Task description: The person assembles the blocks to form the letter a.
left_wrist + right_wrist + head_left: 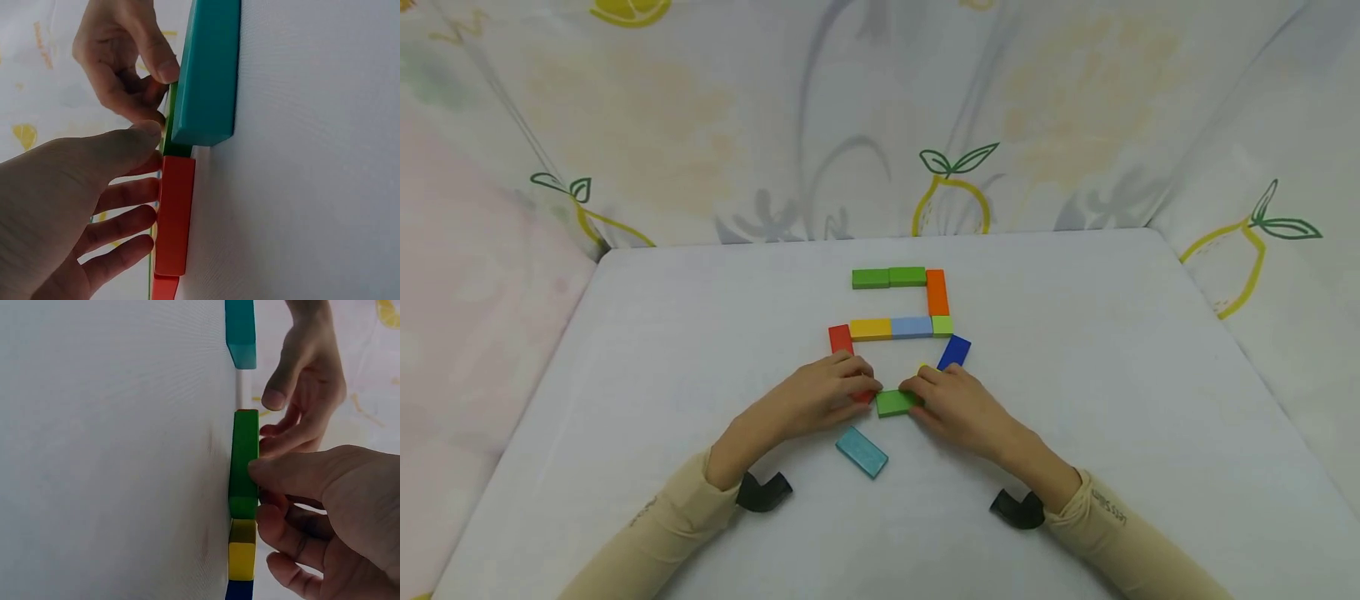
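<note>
With thumb and fingertips, my right hand (958, 408) pinches a green block (892, 403) that lies flat on the white table. In the right wrist view, the thumb (269, 469) presses the block's near side. My left hand (823, 392) reaches over a red block (175, 215), its fingertips at that block's top and beside the green block's left end. A second red block (840, 338) shows past the left fingers. Beyond the right fingers are a yellow block (242, 550), mostly hidden in the head view, and a dark blue block (954, 352).
Nearer me a teal block (862, 452) lies slanted and apart. Farther off, green (870, 279), orange (937, 292), yellow-orange (870, 330), light blue (912, 327) and light green (942, 326) blocks form a joined, angular line. A patterned cloth (850, 125) hangs behind the table (1112, 375).
</note>
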The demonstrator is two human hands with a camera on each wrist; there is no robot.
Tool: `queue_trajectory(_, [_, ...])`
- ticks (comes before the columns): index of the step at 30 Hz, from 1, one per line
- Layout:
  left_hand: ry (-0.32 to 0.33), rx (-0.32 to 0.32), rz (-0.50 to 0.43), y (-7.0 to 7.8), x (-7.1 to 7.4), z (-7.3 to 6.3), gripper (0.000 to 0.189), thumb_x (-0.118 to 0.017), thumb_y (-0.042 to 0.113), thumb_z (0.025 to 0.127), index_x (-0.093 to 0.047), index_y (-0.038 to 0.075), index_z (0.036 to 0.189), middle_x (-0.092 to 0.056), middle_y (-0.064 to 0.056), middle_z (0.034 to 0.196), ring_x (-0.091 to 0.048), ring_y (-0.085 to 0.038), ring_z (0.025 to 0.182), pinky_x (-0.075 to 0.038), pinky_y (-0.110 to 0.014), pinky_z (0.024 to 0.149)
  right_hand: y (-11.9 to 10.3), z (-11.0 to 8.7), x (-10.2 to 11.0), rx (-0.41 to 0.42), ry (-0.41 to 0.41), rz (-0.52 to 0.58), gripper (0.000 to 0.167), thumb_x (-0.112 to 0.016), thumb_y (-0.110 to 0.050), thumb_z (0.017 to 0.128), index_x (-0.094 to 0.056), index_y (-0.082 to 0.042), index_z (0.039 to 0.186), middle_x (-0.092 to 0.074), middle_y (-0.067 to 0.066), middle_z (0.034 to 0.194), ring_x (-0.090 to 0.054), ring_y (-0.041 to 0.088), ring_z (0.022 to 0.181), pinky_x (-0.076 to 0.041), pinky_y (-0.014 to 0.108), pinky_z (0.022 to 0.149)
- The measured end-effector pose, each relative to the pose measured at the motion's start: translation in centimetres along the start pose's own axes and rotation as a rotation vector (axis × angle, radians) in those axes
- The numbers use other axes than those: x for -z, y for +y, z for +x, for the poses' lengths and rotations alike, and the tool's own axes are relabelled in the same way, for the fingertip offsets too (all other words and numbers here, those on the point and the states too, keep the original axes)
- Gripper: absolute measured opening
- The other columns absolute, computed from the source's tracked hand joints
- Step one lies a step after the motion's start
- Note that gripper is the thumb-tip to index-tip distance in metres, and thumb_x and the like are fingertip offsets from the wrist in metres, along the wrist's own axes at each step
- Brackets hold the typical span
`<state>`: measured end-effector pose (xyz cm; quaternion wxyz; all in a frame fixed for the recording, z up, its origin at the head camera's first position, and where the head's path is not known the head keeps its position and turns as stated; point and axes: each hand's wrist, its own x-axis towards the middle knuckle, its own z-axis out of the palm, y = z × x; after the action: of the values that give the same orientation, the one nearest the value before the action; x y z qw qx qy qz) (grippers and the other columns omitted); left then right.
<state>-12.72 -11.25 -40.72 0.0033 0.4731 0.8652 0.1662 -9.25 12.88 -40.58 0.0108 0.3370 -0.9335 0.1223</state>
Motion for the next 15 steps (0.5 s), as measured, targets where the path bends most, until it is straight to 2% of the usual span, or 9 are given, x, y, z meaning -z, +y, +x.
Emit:
queue_trajectory(3, [0.033, 0.012, 0.015, 0.2, -0.2, 0.1, 0.025, -0.071, 0.026, 0.085, -0.07, 0.016, 0.107, -0.062, 0.002, 0.105, -0.054, -0.013, 0.099, -0.051, -0.026, 0.083, 0.0, 0.1, 0.0, -0.002, 0.001, 0.003, 0.022, -0.067, -0.021, 0.087, -0.067, -0.012, 0.108, -0.062, -0.003, 0.089, -0.054, 0.009, 0.074, -0.041, 0.026, 0.074])
queue_trajectory(6, [0.049, 0.03, 0.048, 0.5, -0.5, 0.1, 0.023, -0.071, 0.029, 0.085, -0.07, 0.018, 0.105, -0.062, 0.002, 0.103, -0.054, -0.013, 0.097, -0.05, -0.026, 0.08, 0.4, 0.1, 0.3, -0.013, -0.023, 0.07, 0.023, -0.067, -0.023, 0.088, -0.067, -0.013, 0.109, -0.06, -0.005, 0.087, -0.051, 0.007, 0.071, -0.042, 0.022, 0.069])
queue_trajectory(8, [0.051, 0.041, 0.07, 0.6, -0.5, 0.1, 0.024, -0.07, 0.031, 0.085, -0.07, 0.019, 0.105, -0.062, 0.002, 0.103, -0.054, -0.014, 0.096, -0.05, -0.027, 0.079, 1.0, 0.2, 0.7, -0.02, -0.01, 0.123, 0.024, -0.067, -0.023, 0.088, -0.067, -0.013, 0.109, -0.06, -0.005, 0.088, -0.052, 0.007, 0.073, -0.044, 0.021, 0.067])
queue_trajectory(11, [0.048, 0.05, 0.097, 0.8, -0.6, 0.1, 0.025, -0.07, 0.033, 0.084, -0.07, 0.02, 0.106, -0.061, 0.001, 0.104, -0.053, -0.015, 0.098, -0.05, -0.028, 0.079, 2.4, 0.2, 1.1, -0.018, 0.046, 0.155, 0.024, -0.069, -0.022, 0.086, -0.066, -0.013, 0.108, -0.06, -0.004, 0.094, -0.052, 0.01, 0.083, -0.045, 0.024, 0.073])
queue_trajectory(15, [0.053, 0.05, 0.108, 1.1, -0.6, 0.1, 0.028, -0.07, 0.035, 0.084, -0.068, 0.02, 0.107, -0.061, 0.001, 0.106, -0.052, -0.016, 0.1, -0.049, -0.029, 0.08, 4.0, 0.1, 1.3, 0.013, 0.092, 0.126, 0.026, -0.072, -0.022, 0.083, -0.066, -0.014, 0.107, -0.06, -0.001, 0.106, -0.049, 0.017, 0.1, -0.04, 0.037, 0.086])
